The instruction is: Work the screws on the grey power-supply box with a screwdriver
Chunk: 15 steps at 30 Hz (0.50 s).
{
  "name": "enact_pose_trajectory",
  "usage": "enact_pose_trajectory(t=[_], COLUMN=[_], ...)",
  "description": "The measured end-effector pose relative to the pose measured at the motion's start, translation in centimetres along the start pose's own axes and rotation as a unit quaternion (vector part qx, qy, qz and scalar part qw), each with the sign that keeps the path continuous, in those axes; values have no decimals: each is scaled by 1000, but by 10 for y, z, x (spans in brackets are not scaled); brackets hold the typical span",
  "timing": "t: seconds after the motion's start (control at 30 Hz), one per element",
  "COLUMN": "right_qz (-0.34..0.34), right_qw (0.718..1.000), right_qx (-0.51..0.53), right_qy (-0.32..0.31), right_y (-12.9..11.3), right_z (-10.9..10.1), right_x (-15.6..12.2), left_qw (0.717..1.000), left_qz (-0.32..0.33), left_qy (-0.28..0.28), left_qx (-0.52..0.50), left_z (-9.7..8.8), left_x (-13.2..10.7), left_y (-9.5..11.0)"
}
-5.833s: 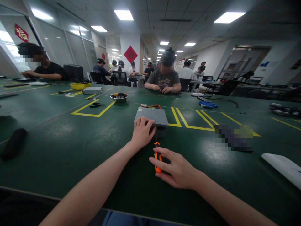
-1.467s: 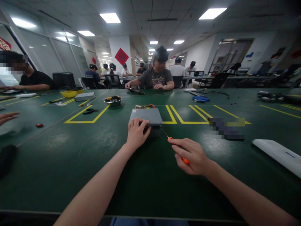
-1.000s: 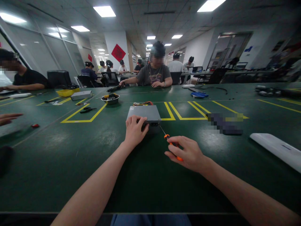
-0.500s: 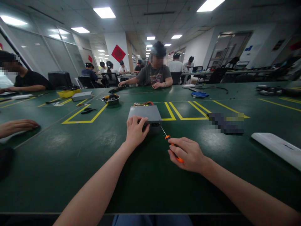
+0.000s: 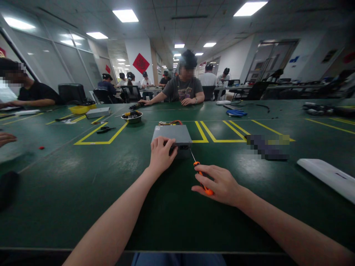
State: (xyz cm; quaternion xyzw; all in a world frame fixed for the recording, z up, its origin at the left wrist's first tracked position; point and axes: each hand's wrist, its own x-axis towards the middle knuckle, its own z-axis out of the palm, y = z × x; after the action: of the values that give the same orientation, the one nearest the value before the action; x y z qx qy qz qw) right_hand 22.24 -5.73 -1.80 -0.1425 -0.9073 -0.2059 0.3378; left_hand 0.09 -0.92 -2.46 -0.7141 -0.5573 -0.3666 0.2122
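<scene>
A grey metal computer power supply lies flat on the green table, its socket side facing me and its coloured cables at the back. My left hand grips its near left part, fingers on top and thumb at the front face. In my right hand is a screwdriver with an orange and black handle, held between thumb and fingers. The shaft points up and away, and its tip meets the front face near the right corner. What the tip touches is too small to make out.
A metal bowl with small parts and a yellow-handled tool stands at the back left. Black pliers lie nearer. On the right are a blurred-out dark object and a white casing. A person sits opposite.
The screwdriver handle has swung slightly left and my right fingers have loosened and shifted on it. At the left edge, another person's hand has drawn back, uncovering a small red item.
</scene>
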Motion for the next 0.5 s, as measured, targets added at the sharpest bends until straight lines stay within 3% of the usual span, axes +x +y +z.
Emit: enact_pose_trajectory(t=[0.13,0.33,0.5], right_qz=[-24,-53,-51], right_qw=[999,995,996], right_qx=[21,-65,-46], right_qy=[-8,46,55], right_y=[-1,-1,1], right_z=[-1,-9,-9], right_x=[1,6,5], left_qw=[1000,1000,1000], left_qz=[3,0,-2], left_qy=[3,1,-3], left_qx=[3,-6,-6], left_z=[1,-1,-1], left_x=[0,0,0], left_y=[0,0,0])
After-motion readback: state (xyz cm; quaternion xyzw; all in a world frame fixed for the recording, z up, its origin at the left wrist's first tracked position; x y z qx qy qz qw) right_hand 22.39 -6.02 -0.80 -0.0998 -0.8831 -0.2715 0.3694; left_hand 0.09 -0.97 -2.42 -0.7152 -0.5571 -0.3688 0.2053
